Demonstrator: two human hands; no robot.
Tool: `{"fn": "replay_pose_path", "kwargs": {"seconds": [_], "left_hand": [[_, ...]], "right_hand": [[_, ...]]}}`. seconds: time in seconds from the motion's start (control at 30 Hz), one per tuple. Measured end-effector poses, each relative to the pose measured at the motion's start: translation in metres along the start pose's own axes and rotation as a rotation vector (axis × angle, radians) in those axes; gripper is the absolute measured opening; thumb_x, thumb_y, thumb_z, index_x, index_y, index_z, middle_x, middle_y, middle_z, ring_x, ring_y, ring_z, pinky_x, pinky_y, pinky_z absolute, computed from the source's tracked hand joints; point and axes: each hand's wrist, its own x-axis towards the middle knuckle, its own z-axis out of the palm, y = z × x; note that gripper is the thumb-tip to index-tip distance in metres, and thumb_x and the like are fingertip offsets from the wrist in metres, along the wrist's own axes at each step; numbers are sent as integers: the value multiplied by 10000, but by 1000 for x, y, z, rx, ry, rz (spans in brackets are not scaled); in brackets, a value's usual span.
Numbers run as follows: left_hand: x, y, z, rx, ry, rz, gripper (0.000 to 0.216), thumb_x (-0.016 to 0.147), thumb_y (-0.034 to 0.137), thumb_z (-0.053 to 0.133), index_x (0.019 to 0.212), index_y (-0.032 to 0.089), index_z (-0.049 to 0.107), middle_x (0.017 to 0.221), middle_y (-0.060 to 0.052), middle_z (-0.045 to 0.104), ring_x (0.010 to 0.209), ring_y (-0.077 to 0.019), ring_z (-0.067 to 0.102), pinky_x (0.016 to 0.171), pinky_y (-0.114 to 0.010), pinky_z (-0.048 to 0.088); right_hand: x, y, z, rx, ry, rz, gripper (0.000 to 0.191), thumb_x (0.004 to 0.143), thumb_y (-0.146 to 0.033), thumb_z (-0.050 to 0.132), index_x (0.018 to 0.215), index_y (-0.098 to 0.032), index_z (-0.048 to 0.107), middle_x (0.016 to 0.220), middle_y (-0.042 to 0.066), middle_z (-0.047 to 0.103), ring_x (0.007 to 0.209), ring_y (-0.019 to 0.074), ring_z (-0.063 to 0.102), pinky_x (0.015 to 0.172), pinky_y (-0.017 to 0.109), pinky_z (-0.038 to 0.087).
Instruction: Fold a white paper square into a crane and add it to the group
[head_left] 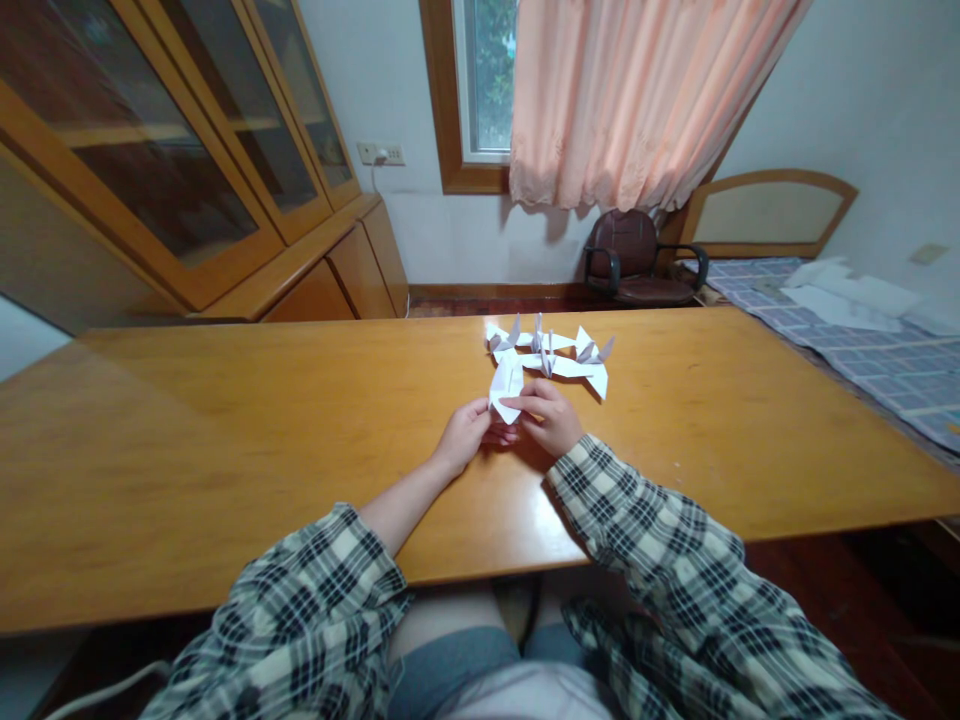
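Note:
Between my two hands is a piece of folded white paper [508, 378], raised a little over the table and tilted. My left hand [466, 436] grips its lower left edge, with some fingers passing underneath. From the right, my right hand [551, 416] pinches the paper's lower part, the fingers lying across its front. Just beyond stand several white origami cranes [591, 350], their wings touching or overlapping in a cluster. The held paper hides part of the nearest wings, and I cannot tell whether it is joined to them.
The wooden table [225, 450] spreads wide to both sides. A glass-door cabinet [187, 150] stands at the left. Behind the table are a brown armchair [634, 250] and a pink curtain [622, 100]. On the right is a bed [847, 330] with white material on it.

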Motion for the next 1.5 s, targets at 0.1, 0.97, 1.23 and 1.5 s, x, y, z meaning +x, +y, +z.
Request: {"fn": "replay_pose_path", "kwargs": {"seconds": [0.1, 0.97, 1.23, 1.5], "left_hand": [[0, 0, 1, -15, 3, 3, 333, 746, 419, 624, 908, 128, 617, 708, -45, 693, 591, -155, 653, 566, -258, 523], [8, -19, -11, 164, 67, 202, 365, 819, 497, 574, 958, 162, 616, 837, -38, 671, 805, -173, 626, 708, -250, 500], [11, -23, -16, 239, 38, 286, 378, 861, 492, 524, 1018, 159, 610, 919, -50, 645, 852, -181, 588, 757, -270, 478], [9, -20, -12, 224, 3, 288, 378, 847, 481, 555, 1037, 154, 554, 881, -33, 637, 766, -147, 591, 717, -262, 478]], "right_hand": [[1, 2, -1, 1, -24, -34, 241, 837, -171, 570, 1015, -264, 704, 831, 44, 534, 760, 165, 540, 665, 319, 485], [4, -1, 8, 139, 3, 419, 351, 919, -452, 435, 679, -198, 470, 639, -20, 478, 623, 131, 465, 603, 269, 383], [2, 0, 9, 166, -116, 444, 343, 922, -479, 420, 764, -190, 513, 659, -8, 526, 614, 134, 476, 583, 267, 371], [3, 0, 10, 85, -80, 343, 361, 918, -450, 428, 690, -187, 526, 648, 11, 521, 617, 146, 459, 586, 276, 361]]}}
